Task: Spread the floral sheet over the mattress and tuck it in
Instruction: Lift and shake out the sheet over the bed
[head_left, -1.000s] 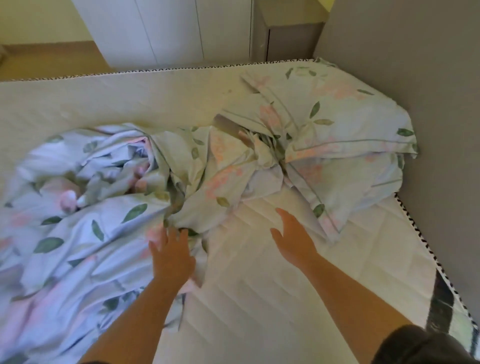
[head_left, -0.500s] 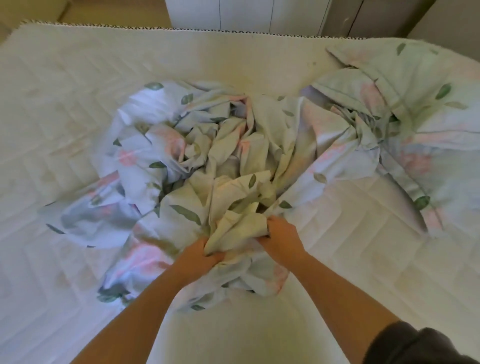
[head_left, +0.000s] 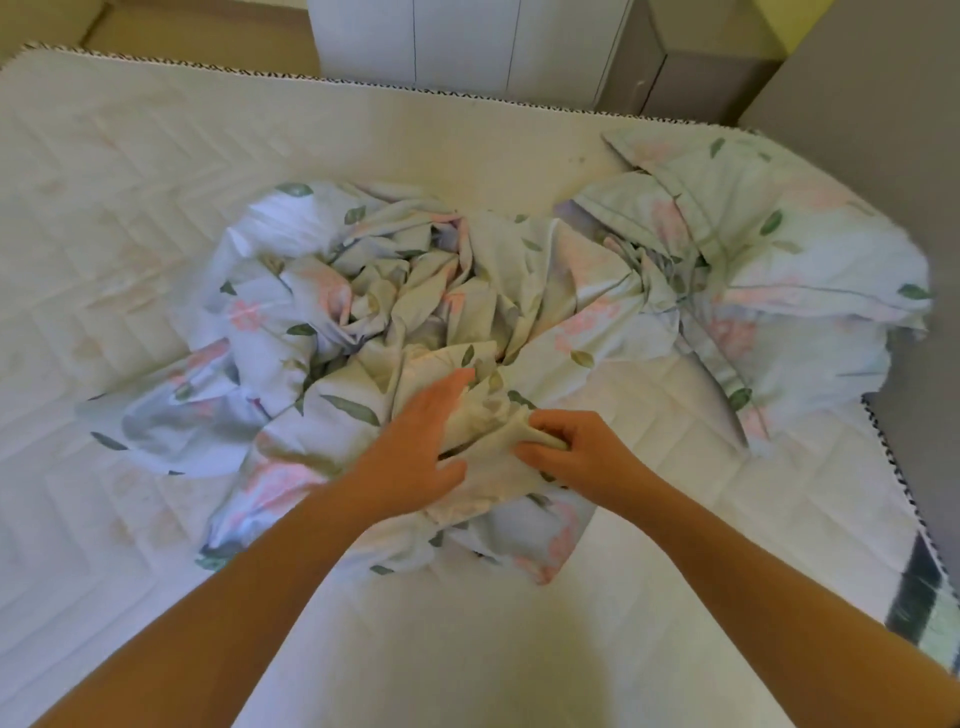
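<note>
Where the sheet lies: bunched in a heap mid-mattress, the sheet (head_left: 405, 291) sprawls from 9 o'clock across to 3 o'clock. Nothing is spread and nothing is tucked yet.
Mattress: the bare quilted mattress (head_left: 130, 171) shows all round the heap, widest at 9 and 6 o'clock.
Right hand: the right hand (head_left: 576, 452) has its fingers curled, pinching a pale fold at the heap's near edge.
Left hand: the left hand (head_left: 415, 452) lies flat on the cloth just beside it, fingers straight toward 1 o'clock, resting and not gripping.
Pillows: the floral pillows (head_left: 810, 260) sit at 2 o'clock. The sheet's right end meets them; on top or underneath, I can't tell.
Key relation: nearly all the cloth lies at 12 o'clock from the pinch, its long axis crossways. The left hand is nearer the loose lobe at 9 o'clock.
Next, likely: find an edge and draw it out toward 6 o'clock.
Risk: the pillows may pin that right end.
</note>
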